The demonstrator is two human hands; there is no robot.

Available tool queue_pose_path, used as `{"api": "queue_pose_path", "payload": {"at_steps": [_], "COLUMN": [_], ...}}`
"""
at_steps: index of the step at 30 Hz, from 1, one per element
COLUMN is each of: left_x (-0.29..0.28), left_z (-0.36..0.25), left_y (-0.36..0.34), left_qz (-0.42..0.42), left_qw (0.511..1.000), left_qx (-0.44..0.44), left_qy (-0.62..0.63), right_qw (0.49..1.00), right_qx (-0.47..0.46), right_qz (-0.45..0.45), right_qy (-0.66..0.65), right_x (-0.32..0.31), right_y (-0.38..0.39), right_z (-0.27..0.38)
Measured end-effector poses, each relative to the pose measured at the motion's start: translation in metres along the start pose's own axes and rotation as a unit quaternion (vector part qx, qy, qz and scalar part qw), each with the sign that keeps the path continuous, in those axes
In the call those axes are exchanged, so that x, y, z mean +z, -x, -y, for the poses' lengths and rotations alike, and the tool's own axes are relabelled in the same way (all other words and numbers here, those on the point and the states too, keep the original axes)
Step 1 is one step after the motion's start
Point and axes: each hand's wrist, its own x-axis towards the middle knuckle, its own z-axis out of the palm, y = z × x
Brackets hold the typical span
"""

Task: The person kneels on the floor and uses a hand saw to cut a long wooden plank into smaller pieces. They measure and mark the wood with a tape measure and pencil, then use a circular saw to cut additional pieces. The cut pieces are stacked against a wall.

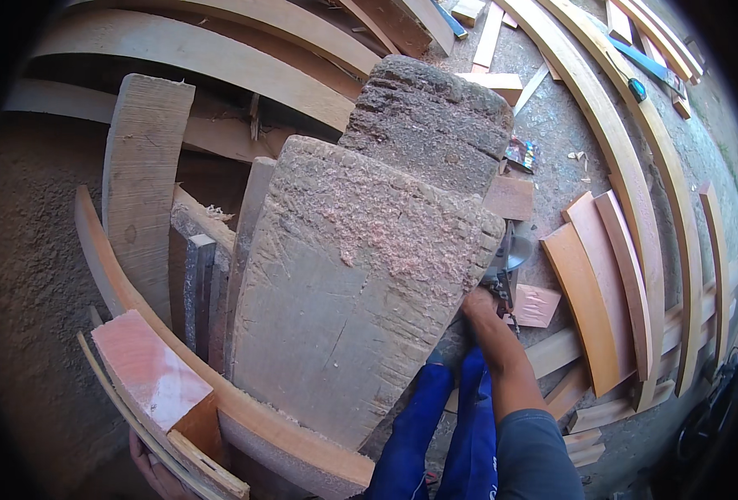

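Note:
Low on the left, my left hand (154,467) closes round the outer side of a thin curved wooden strip (131,400); its fingers are partly hidden. Against the strip stands a squared wooden block (152,367) with a pinkish top, next to a long curved beam (160,321). My right hand (481,303) reaches down past the right edge of a worn, sawdust-covered wooden bench (319,325). It grips a power tool (509,258) with a round metal guard, low beside the bench; the tool is partly hidden and its exact kind is unclear.
Another rough wooden slab (427,117) adjoins the bench's far end. Upright boards (144,192) stand at left, below long curved beams (194,54). On the concrete floor at right lie curved pieces (585,300), long curved rails (669,183), a blue handsaw (644,60) and offcuts (540,306).

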Motion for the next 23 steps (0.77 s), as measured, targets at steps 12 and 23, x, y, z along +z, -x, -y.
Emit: {"api": "queue_pose_path", "payload": {"at_steps": [12, 23], "left_x": [0.003, 0.01], "left_z": [-0.027, -0.001], "left_y": [-0.014, 0.007], "left_qz": [-0.049, -0.095], "left_qw": [0.977, 0.937], "left_qx": [-0.18, -0.265], "left_qy": [0.1, 0.208], "right_qw": [0.978, 0.981], "right_qx": [-0.119, -0.103], "right_qz": [-0.109, -0.087], "right_qy": [0.129, 0.137], "right_x": [0.168, 0.16], "right_y": [-0.137, -0.085], "right_z": [0.025, 0.058]}}
